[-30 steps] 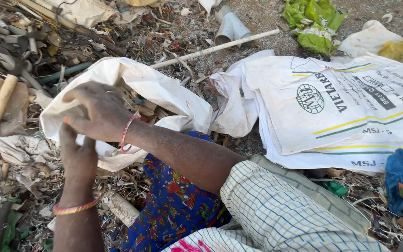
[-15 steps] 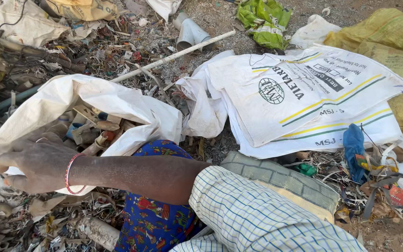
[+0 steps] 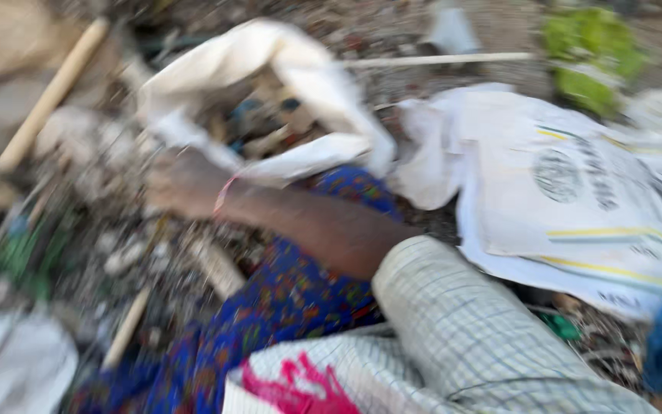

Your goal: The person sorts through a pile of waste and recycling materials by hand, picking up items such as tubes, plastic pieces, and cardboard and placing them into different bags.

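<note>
White sack (image 3: 300, 100), open-mouthed, lies on littered ground at upper centre of the head view, its mouth facing the camera. Scraps of mixed colour sit inside; the frame is motion-blurred, so they cannot be identified. Lower lip of the sack lies just above the forearm.

Printed woven bag (image 3: 576, 192), white with yellow stripes and a round emblem, lies flat to the right of the sack, its crumpled left corner close to the sack's edge.

Checked sleeve (image 3: 453, 337), pale with a grid pattern, fills the lower centre-right. Blue patterned cloth (image 3: 285, 299) lies beneath the forearm.

Wooden stick (image 3: 51, 96) lies tilted at upper left, well apart from the sack. A thin pale rod (image 3: 438, 59) runs level behind the sack.

Right hand (image 3: 181, 182) sits at the sack's lower left rim, apparently touching the fabric; a pink bangle (image 3: 224, 195) circles the wrist. Blur hides the fingers: cannot tell whether they pinch the rim or lie spread.

Left hand not seen.
</note>
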